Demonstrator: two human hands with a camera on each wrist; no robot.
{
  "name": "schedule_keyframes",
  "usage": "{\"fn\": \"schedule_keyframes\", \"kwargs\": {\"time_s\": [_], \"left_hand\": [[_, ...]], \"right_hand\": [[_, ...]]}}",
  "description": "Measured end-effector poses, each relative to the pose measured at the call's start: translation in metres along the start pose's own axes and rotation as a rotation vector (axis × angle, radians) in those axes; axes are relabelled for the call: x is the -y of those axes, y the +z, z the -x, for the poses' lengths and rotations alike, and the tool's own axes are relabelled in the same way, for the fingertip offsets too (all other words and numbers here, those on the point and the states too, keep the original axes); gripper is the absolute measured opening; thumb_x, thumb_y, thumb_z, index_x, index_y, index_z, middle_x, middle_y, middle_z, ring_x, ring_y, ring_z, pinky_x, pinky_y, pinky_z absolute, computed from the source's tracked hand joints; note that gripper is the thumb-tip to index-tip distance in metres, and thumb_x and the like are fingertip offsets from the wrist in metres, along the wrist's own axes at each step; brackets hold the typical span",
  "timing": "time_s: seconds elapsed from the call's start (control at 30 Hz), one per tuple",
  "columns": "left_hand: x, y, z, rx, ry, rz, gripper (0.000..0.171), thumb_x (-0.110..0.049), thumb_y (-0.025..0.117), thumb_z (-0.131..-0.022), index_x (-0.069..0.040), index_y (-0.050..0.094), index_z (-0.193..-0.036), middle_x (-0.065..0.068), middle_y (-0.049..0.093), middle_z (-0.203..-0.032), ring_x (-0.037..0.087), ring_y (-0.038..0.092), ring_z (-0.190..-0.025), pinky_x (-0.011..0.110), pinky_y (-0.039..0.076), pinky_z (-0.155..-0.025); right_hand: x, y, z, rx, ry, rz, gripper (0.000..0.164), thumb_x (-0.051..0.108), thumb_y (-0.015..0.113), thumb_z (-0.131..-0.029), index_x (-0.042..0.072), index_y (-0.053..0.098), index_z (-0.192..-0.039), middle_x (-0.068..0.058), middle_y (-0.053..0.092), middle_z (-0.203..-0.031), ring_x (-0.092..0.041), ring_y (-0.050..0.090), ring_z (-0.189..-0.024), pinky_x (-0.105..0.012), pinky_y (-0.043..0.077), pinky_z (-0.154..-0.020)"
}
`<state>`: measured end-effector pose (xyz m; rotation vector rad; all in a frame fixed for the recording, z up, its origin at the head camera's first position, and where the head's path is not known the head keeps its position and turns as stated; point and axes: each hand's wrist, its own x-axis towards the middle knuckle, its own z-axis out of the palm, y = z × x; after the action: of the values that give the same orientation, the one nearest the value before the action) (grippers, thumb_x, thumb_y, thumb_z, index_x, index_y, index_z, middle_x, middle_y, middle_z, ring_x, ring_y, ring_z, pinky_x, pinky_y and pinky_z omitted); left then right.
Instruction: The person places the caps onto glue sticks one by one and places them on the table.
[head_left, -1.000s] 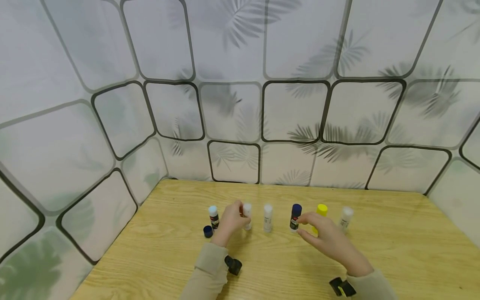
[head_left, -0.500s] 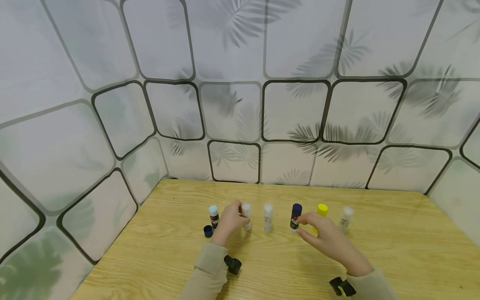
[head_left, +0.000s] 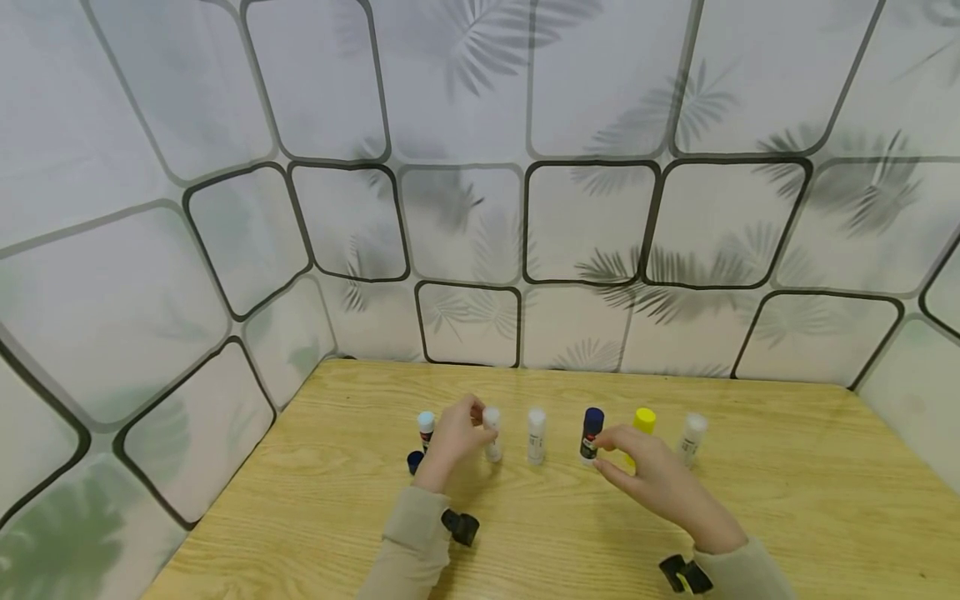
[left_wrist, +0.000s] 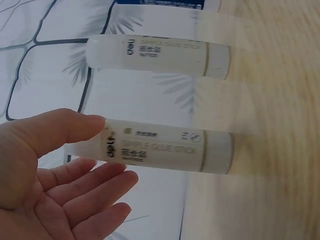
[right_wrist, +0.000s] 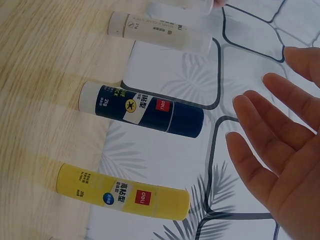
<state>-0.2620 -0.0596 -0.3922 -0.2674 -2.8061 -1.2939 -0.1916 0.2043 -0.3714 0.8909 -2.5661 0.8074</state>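
Note:
My left hand [head_left: 453, 433] is at a white glue stick [left_wrist: 160, 147] standing upright on the table. In the left wrist view its thumb lies by the stick's cap end, and the other fingers are loosely spread on the other side. My right hand [head_left: 656, 475] has its fingers relaxed, near a navy glue stick [right_wrist: 142, 110] and a yellow one [right_wrist: 122, 192]; the right wrist view shows a gap between the fingertips and both sticks. Between the hands stands another white glue stick [head_left: 536, 437].
Left of my left hand stands a dark-labelled stick [head_left: 426, 425] with a pale top, partly hidden, beside a loose navy cap [head_left: 415, 462]. A further white glue stick [head_left: 693, 437] stands beyond my right hand. A patterned cloth [head_left: 480, 208] encloses the wooden table [head_left: 525, 542].
My left hand has drawn slightly left, and its fingers have loosened around the white glue stick, which has shifted a little left. My right hand stays in place.

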Motion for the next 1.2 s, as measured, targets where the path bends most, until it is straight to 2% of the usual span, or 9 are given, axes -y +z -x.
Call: {"fn": "schedule_keyframes", "kwargs": {"time_s": [0.33,0.67,0.8,0.93,1.07,1.2], "left_hand": [[-0.012,-0.017,0.009,-0.082,0.054,0.017,0.031,-0.015,0.068,-0.078,-0.004,0.053,-0.102,0.011,0.057,-0.105,0.027,0.054,-0.1,0.038,0.045,-0.078],[-0.021,-0.041,0.02,-0.253,0.17,0.043,0.025,-0.01,0.067,-0.077,-0.002,0.057,-0.098,0.012,0.061,-0.099,0.028,0.056,-0.095,0.04,0.045,-0.079],[-0.02,-0.05,0.024,-0.293,0.148,0.021,0.026,-0.011,0.068,-0.077,-0.002,0.058,-0.099,0.013,0.061,-0.1,0.028,0.056,-0.095,0.04,0.045,-0.078],[-0.015,-0.056,0.024,-0.316,0.096,-0.022,0.028,-0.012,0.068,-0.077,-0.002,0.058,-0.101,0.013,0.06,-0.101,0.027,0.056,-0.094,0.04,0.046,-0.077],[-0.008,-0.061,0.022,-0.307,0.045,-0.053,0.032,-0.011,0.067,-0.077,-0.001,0.057,-0.105,0.014,0.059,-0.105,0.029,0.054,-0.098,0.04,0.044,-0.079],[-0.003,-0.063,0.022,-0.274,0.029,-0.069,0.032,-0.009,0.067,-0.077,0.0,0.057,-0.106,0.015,0.058,-0.106,0.03,0.052,-0.099,0.041,0.044,-0.079]], "right_hand": [[0.001,0.001,-0.001,0.007,-0.001,-0.003,0.015,0.018,0.062,-0.083,0.01,0.061,-0.097,-0.004,0.06,-0.098,-0.014,0.057,-0.085,-0.029,0.048,-0.067],[0.001,0.002,-0.001,-0.003,-0.029,-0.005,0.014,0.015,0.063,-0.082,0.012,0.06,-0.095,0.003,0.059,-0.095,-0.013,0.057,-0.083,-0.029,0.048,-0.068],[0.001,0.003,-0.001,-0.002,-0.032,-0.001,0.013,0.016,0.063,-0.083,0.011,0.06,-0.095,0.003,0.059,-0.095,-0.013,0.056,-0.083,-0.029,0.048,-0.068],[0.001,0.003,-0.001,-0.006,-0.038,-0.002,0.014,0.013,0.064,-0.081,0.011,0.06,-0.095,0.003,0.058,-0.095,-0.012,0.056,-0.083,-0.029,0.048,-0.069],[0.002,0.003,-0.001,-0.006,-0.042,-0.003,0.014,0.012,0.064,-0.081,0.012,0.06,-0.094,0.004,0.058,-0.095,-0.013,0.056,-0.083,-0.029,0.048,-0.069],[0.004,0.002,-0.001,0.019,-0.022,-0.004,0.014,0.014,0.063,-0.082,0.012,0.06,-0.096,0.002,0.059,-0.096,-0.016,0.057,-0.083,-0.03,0.048,-0.069]]}}
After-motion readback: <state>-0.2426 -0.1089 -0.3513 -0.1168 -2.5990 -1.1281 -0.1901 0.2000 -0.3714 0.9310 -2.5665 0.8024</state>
